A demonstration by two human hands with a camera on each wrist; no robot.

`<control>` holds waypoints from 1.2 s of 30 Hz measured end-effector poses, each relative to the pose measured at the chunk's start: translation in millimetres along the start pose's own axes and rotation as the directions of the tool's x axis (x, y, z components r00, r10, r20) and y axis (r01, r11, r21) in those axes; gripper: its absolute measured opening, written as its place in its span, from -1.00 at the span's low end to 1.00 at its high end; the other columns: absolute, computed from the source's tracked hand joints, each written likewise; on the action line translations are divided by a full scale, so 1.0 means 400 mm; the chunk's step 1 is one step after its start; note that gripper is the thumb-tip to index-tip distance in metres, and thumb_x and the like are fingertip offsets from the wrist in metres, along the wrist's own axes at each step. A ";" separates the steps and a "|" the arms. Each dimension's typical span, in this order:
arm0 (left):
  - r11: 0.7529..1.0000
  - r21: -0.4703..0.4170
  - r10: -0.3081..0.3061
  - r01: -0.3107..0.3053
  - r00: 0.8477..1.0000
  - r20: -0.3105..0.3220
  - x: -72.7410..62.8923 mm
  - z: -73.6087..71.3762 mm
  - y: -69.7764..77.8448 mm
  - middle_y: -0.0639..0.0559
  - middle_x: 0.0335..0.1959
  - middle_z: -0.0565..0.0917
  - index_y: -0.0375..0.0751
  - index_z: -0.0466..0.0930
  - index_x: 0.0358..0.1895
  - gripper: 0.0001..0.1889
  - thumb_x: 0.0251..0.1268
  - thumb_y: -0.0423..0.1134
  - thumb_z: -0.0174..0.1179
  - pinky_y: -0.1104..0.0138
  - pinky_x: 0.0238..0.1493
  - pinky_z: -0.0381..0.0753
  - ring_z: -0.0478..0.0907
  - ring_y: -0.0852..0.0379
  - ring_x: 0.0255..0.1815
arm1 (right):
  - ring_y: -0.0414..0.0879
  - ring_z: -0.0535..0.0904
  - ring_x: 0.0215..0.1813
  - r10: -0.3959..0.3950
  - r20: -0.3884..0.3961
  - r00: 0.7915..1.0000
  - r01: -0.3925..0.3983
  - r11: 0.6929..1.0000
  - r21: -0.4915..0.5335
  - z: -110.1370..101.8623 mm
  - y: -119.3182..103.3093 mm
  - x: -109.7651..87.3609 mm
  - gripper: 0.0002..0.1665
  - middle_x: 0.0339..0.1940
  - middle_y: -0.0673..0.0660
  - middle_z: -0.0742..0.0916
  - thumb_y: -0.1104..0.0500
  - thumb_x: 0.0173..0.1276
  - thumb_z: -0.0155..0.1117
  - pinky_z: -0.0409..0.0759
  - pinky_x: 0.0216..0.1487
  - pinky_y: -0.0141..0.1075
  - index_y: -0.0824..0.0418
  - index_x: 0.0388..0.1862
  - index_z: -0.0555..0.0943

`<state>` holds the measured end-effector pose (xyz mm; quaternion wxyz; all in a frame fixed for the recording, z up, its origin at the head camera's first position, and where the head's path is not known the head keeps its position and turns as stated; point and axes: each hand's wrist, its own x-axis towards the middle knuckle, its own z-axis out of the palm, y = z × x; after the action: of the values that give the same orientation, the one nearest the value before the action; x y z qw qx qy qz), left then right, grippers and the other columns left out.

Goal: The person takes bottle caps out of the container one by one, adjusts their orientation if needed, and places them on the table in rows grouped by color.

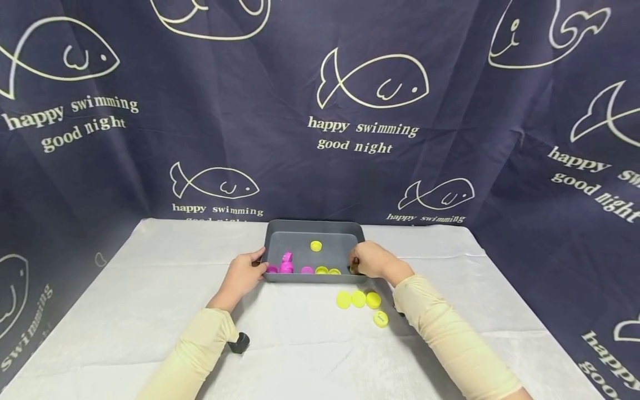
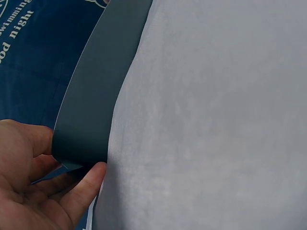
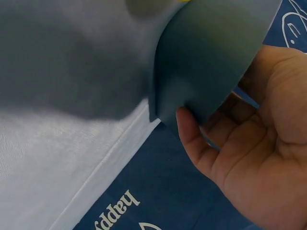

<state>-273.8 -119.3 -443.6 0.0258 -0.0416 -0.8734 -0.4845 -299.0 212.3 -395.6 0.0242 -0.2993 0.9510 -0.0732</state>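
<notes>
A dark grey rectangular tray [image 1: 314, 226] is on the white-covered table, and both hands hold it. At its left end the left hand [image 1: 243, 273] grips the near corner; in the left wrist view, fingers [image 2: 85, 194] reach its lower edge. My right hand [image 1: 375, 259] grips the right end, its fingers curled over the rim; the right wrist view shows a fingertip [image 3: 184, 120] against the outer wall. Inside, magenta caps [image 1: 286, 268] and yellow caps [image 1: 321, 270] gather along the near wall. One yellow cap [image 1: 316, 246] lies farther back.
Several loose yellow caps [image 1: 358, 299] lie on the white cloth [image 1: 310, 350] in front of the tray's right half. A dark blue curtain [image 1: 300, 183] printed with fish stands behind and at both sides. A black piece [image 1: 239, 343] sits at the left wrist.
</notes>
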 end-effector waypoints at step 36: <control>1.000 -0.016 -0.016 0.016 1.000 -0.010 0.000 0.001 -0.001 -0.31 -0.07 0.71 -0.30 0.42 0.37 -0.47 0.34 -0.34 0.19 0.38 -0.43 0.63 0.61 0.21 -0.51 | -0.14 0.61 -0.25 0.100 0.002 0.995 -0.100 0.991 0.094 0.015 -0.009 0.003 -0.79 -0.34 0.00 0.74 0.37 0.14 0.46 0.63 -0.09 -0.19 0.20 -0.22 0.74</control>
<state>-273.8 -119.2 -444.2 0.0257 -0.0323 -0.8696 -0.4919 -297.5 207.9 -401.2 0.0405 -0.2496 0.9604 -0.1171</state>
